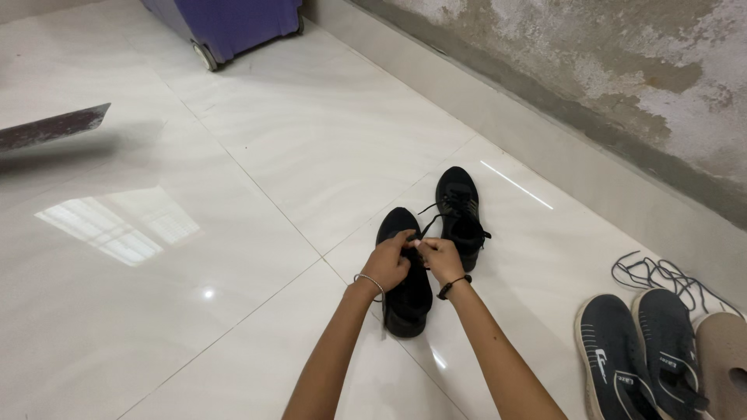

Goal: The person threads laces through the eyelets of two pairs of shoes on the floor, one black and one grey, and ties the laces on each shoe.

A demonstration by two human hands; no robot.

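Our left hand (387, 263) and right hand (441, 259) meet over the near black shoe (405, 299) on the floor (233, 233), fingers pinching its lace (426, 225). Its mate (459, 214) lies just beyond; navy shoes (638, 350) sit far right.

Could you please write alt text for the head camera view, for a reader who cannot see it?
A person's left hand and right hand work the lace of a black shoe on a glossy white tiled floor, its partner shoe just beyond. Dark slip-on shoes and loose laces lie at right, by a weathered wall.
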